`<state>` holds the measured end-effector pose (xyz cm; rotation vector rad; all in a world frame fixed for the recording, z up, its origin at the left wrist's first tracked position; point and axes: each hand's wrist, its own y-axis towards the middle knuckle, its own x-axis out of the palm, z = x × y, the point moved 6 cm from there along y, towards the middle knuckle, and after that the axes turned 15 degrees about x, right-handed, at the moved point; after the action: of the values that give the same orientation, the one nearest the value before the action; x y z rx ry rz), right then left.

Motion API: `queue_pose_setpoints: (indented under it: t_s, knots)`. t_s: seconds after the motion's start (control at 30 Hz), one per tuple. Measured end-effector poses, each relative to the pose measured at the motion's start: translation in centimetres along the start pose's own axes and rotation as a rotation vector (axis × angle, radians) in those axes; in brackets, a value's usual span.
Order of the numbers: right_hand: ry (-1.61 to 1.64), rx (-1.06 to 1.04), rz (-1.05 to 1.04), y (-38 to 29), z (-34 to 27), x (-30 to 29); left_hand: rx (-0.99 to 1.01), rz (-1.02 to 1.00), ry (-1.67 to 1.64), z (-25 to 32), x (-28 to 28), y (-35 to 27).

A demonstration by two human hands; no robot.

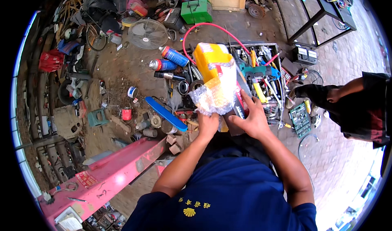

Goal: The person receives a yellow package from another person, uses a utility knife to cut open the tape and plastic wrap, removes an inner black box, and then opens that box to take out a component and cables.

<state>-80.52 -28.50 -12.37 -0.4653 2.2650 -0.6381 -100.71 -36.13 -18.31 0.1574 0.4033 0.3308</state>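
In front of my chest is a package (pixel 211 61) wrapped in yellow tape, with crumpled bubble wrap (pixel 214 98) over its near end. My left hand (pixel 209 124) grips the bubble wrap from below, its fingers mostly hidden under it. Against the package's right side lies a long dark box (pixel 236 110) with a red stripe and white writing. My right hand (pixel 253 116) holds this box, thumb on the near side and fingers along its right edge. Beneath and beyond sits a tool tray (pixel 272 45) with wrenches and a green power tool (pixel 254 71).
Spray cans (pixel 174 56) stand left of the tray, near a blue padded bar (pixel 165 114). A pink steel beam (pixel 110 179) crosses the lower left. Another person (pixel 352 105) stands at right, near a socket set case (pixel 300 119). A red hose (pixel 211 24) arches behind the package.
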Motion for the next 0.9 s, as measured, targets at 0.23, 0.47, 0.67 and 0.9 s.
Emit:
queue_pose_setpoints:
  t_s: [0.23,0.47,0.67,0.9]
  knots:
    - [0.372,0.040,-0.048,2.2,1.1,-1.3,0.040,-0.009,0.106,-1.8,-0.4,3.8]
    - [0.921,0.299,-0.362,0.5,1.5,1.7,0.020,0.258,0.071,-1.8,-1.1,6.7]
    - [0.548,0.058,-0.163,0.7,2.3,0.6,0.033,0.342,-0.024,-2.4,-3.0,11.0]
    - [0.633,0.119,-0.433,-2.9,-0.8,1.8,-0.023,0.609,0.028,-14.6,-8.0,17.3]
